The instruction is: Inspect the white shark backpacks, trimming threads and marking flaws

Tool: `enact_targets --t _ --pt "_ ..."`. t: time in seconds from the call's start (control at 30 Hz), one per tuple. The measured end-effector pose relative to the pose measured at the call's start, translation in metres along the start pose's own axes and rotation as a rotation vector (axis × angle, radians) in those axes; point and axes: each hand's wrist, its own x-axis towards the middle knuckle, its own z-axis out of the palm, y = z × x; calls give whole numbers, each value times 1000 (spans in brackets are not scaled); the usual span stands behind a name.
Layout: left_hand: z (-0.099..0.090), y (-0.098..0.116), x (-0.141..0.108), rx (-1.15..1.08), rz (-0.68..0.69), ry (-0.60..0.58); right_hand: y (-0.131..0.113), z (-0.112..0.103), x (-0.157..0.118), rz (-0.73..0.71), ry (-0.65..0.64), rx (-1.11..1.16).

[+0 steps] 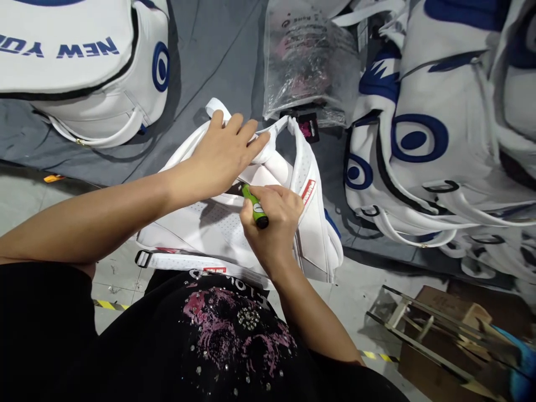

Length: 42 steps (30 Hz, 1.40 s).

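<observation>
Black shirt (146, 346) nearest, green marker (254, 206) is clamped in right hand (274, 220), aimed eleven o'clock over white bag (188, 226) pressed by splayed left hand (224, 153).

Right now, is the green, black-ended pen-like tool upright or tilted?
Tilted: held in the right hand, the green pen-like tool slants, its black end toward the black shirt, its other end toward the white bag.

backpack (220, 226) between other bags (444, 142)
</observation>
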Motion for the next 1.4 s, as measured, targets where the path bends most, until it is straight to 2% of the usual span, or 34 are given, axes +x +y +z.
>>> enact_targets --t 0.13,0.27,0.4,0.73,0.87,0.97,1.1,1.23,1.3,1.4 --pt "-1 0 0 27 3 1 1 0 1 -27 -40 75" --pt "-2 -2 -1 93 24 0 -2 -3 1 -18 1 16" --pt "-3 -2 -2 93 14 17 -3 -5 1 -49 -47 37" --pt "-1 -2 -1 167 25 28 3 -4 3 -48 -2 -12" --pt "-2 -1 -1 199 23 30 3 -4 3 -96 1 24" --pt "0 -2 -1 165 11 23 4 -4 4 -56 9 -4" --pt "4 -3 0 89 -5 36 4 -5 6 -64 -47 53" --pt "3 -3 0 124 21 43 5 -5 6 -43 -23 26" --pt "-1 -6 -1 128 26 6 6 -3 6 -42 -78 88" --pt "-15 -13 -4 115 31 -165 7 -3 5 -21 -126 166"
